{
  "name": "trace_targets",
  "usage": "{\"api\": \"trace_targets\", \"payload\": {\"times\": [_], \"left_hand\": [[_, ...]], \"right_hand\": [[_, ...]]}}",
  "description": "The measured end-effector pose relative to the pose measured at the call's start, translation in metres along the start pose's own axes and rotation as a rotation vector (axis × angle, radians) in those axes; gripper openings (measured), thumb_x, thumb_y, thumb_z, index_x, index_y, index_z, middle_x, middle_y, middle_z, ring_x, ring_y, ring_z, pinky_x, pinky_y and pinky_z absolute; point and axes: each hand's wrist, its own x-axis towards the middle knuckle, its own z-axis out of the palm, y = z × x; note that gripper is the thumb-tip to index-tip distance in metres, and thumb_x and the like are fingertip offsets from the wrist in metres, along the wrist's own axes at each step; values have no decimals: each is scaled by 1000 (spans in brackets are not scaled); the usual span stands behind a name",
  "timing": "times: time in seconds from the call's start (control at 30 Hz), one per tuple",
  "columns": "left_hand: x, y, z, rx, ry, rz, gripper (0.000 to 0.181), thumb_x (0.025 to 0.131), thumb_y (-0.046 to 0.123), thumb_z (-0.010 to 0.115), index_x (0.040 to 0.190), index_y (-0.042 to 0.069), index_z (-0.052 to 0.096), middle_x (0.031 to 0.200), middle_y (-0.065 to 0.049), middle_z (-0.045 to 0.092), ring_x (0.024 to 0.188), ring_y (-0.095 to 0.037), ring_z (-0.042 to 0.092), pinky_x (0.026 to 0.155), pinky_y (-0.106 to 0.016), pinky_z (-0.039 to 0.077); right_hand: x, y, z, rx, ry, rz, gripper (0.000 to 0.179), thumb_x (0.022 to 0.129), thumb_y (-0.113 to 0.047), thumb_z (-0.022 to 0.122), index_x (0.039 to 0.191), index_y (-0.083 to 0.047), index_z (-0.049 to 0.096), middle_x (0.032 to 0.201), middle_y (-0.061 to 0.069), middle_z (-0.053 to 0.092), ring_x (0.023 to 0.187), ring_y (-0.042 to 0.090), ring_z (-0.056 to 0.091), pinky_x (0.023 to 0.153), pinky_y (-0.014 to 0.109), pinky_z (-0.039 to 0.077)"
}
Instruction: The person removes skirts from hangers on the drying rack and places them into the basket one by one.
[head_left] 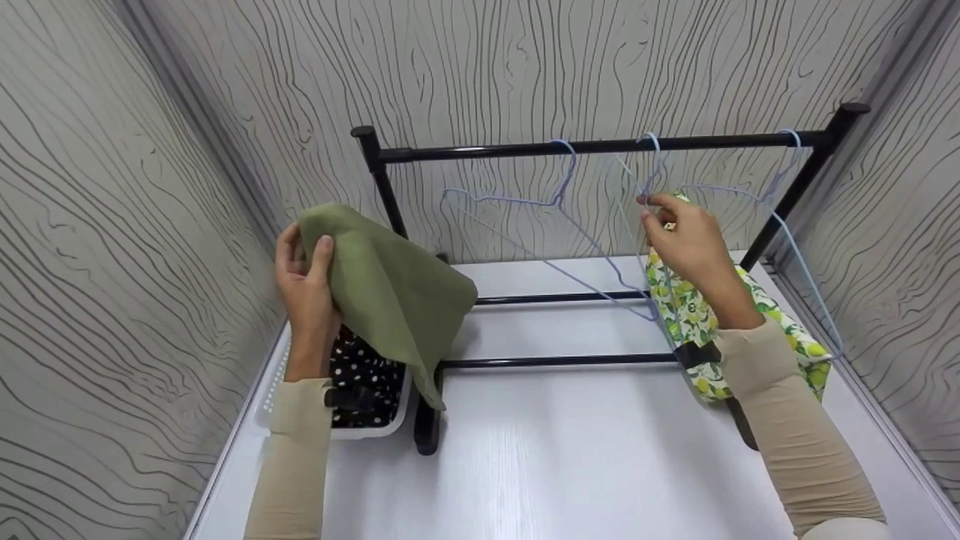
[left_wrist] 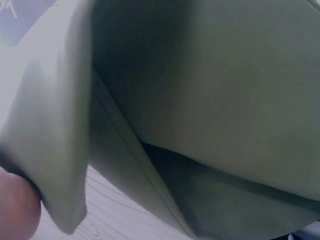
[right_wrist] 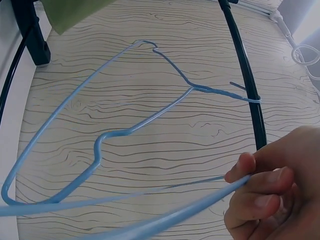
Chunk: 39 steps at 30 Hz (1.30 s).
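Observation:
An olive-green cloth (head_left: 390, 285) hangs from my left hand (head_left: 304, 285), which grips its upper edge between thumb and fingers at the left of the head view. The cloth (left_wrist: 240, 90) fills most of the left wrist view, with folds and a stitched hem. My right hand (head_left: 690, 240) pinches a blue wire hanger (right_wrist: 185, 207) just below its hook, which sits over the black rail (head_left: 480, 151). Left of it, another blue hanger (right_wrist: 115, 133) hangs bare. Behind my right forearm is a white fabric with lemon print (head_left: 694, 315), partly hidden.
A third blue hanger (head_left: 796, 232) hangs at the rail's right end, close to the lemon fabric. At lower left stands a white basket (head_left: 367, 433) holding black polka-dot fabric (head_left: 375, 375). Two lower black bars (head_left: 555, 361) cross the rack above the white table (head_left: 540, 457). Patterned walls surround it.

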Motion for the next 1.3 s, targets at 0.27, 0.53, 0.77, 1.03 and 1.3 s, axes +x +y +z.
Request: {"api": "trace_targets", "payload": {"times": [0.27, 0.53, 0.77, 1.03, 1.3], "left_hand": [[8, 9, -6, -59, 16, -4, 39, 105, 2, 63, 143, 6, 58, 130, -10, 68, 101, -21, 71, 83, -31, 63], [15, 18, -12, -117, 39, 17, 42, 105, 0, 62, 147, 5, 56, 135, -13, 65, 111, -23, 69, 89, -31, 62], [21, 26, -15, -137, 79, 34, 47, 105, -3, 59, 151, 1, 50, 143, -12, 61, 120, -24, 64, 96, -30, 60], [30, 41, -27, -166, 153, 47, 49, 104, -5, 59, 152, 2, 50, 146, -15, 59, 125, -28, 62, 100, -31, 59], [36, 49, -36, -173, 214, 42, 53, 105, -4, 60, 155, 6, 47, 151, -14, 57, 126, -27, 63, 98, -32, 60]], "right_hand": [[9, 5, -7, -24, -37, -46, 45, 114, -25, 49, 152, -2, 56, 98, 19, 71, 60, 12, 51, 49, 24, 38], [11, 6, -4, -14, -52, -63, 44, 114, -25, 52, 150, -2, 58, 101, 20, 71, 68, 11, 57, 52, 24, 40], [11, 2, 1, 6, -55, -38, 44, 114, -26, 50, 152, -3, 56, 106, 19, 71, 82, 21, 63, 57, 23, 43], [14, 1, 11, 43, -58, -18, 45, 115, -24, 47, 155, -2, 51, 113, 19, 71, 88, 25, 66, 63, 22, 44], [14, 1, 20, 60, -103, -6, 46, 115, -19, 46, 158, -1, 45, 116, 20, 70, 78, 14, 60, 57, 21, 43]]}}
